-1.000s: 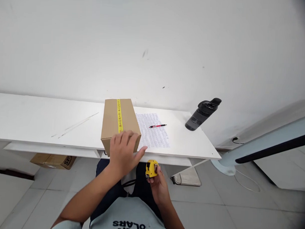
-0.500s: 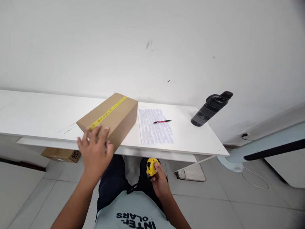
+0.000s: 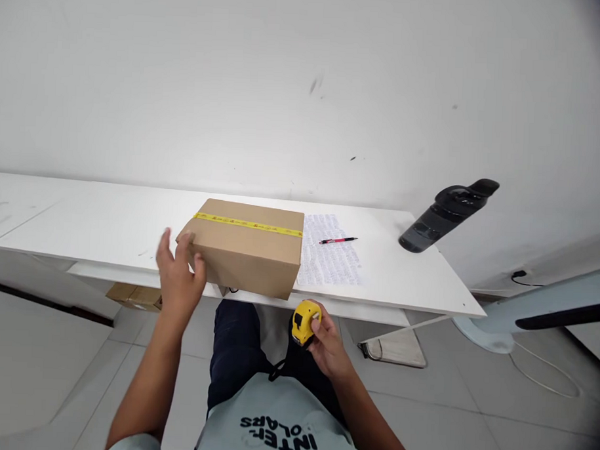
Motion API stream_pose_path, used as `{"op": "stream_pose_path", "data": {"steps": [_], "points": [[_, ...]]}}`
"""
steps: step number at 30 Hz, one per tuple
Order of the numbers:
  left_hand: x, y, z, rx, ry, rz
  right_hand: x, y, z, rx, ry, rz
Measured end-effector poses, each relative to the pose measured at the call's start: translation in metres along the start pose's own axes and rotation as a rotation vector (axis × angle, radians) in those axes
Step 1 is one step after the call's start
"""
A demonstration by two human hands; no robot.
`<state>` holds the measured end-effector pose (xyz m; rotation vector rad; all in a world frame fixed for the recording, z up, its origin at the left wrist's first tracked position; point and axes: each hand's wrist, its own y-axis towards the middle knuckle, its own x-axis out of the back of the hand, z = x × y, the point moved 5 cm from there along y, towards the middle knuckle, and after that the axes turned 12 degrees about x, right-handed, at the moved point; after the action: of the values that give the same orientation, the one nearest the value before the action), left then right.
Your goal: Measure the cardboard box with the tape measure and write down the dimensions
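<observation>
A brown cardboard box [image 3: 245,249] with a strip of yellow tape along its top lies on the white table [image 3: 108,221], its long side roughly parallel to the front edge. At the box's left end is my left hand [image 3: 180,276], fingers spread, the fingertips at its near left corner. My right hand [image 3: 328,347] grips a yellow tape measure [image 3: 305,322] in front of the table's edge, above my lap; no blade shows pulled out. To the right of the box lies a handwritten sheet of paper [image 3: 331,265], with a red and black pen [image 3: 337,240] on it.
A dark bottle [image 3: 442,217] stands at the table's right end, near the wall [image 3: 265,86]. Under the table are another cardboard box [image 3: 135,296] on the left and a flat pale panel [image 3: 399,348] on the right. A light blue post [image 3: 563,303] rises beyond the right end.
The box has turned from slanting to nearly parallel with the table edge, its near end swinging left. My left hand has opened wider at its corner. The view has shifted slightly left.
</observation>
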<state>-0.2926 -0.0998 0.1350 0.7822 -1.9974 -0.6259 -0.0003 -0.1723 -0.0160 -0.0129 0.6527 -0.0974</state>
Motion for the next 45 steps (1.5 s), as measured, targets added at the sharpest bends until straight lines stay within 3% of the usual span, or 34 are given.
{"op": "stream_pose_path", "data": {"steps": [2,3,6,8,12,16,19,21,22,25,27,29,32,39,45], "points": [[0.009,-0.022,-0.022,-0.055,-0.003,-0.093,-0.015,-0.001,0.007,0.002,0.011,0.106],[0.013,-0.035,-0.035,-0.115,-0.056,-0.066,-0.022,-0.003,0.010,0.004,0.023,0.159],[0.013,-0.082,-0.078,-0.502,-0.262,0.248,-0.038,-0.006,0.016,0.020,0.073,0.278],[0.014,-0.106,-0.095,-0.701,-0.321,0.329,-0.045,-0.008,0.016,0.038,0.086,0.338],[0.013,-0.114,-0.100,-0.775,-0.289,0.298,-0.053,-0.008,0.011,0.058,0.045,0.414],[0.016,-0.099,-0.085,-0.862,-0.258,0.303,-0.057,-0.004,0.018,0.106,-0.042,0.362],[0.020,-0.062,-0.043,-0.765,-0.125,0.097,-0.051,0.000,0.037,0.207,-0.137,0.249],[0.024,-0.027,0.001,-0.546,0.020,-0.155,-0.040,0.003,0.057,0.328,-0.199,0.122],[0.025,-0.009,0.025,-0.380,0.080,-0.213,-0.033,0.005,0.068,0.396,-0.224,0.054],[0.027,0.029,0.086,0.009,0.062,-0.245,-0.014,0.015,0.098,0.569,-0.259,-0.108],[0.026,0.039,0.105,0.140,0.009,-0.218,-0.008,0.024,0.112,0.639,-0.272,-0.162],[0.024,0.041,0.106,0.173,-0.015,-0.202,-0.007,0.033,0.119,0.687,-0.305,-0.197],[0.015,0.038,0.091,0.126,-0.040,-0.184,-0.013,0.044,0.115,0.732,-0.402,-0.206],[-0.005,0.046,0.056,-0.017,-0.090,-0.130,-0.044,0.057,0.088,0.865,-0.594,0.014],[-0.005,0.053,0.053,0.064,-0.179,0.004,-0.056,0.058,0.089,0.884,-0.646,0.029]]}}
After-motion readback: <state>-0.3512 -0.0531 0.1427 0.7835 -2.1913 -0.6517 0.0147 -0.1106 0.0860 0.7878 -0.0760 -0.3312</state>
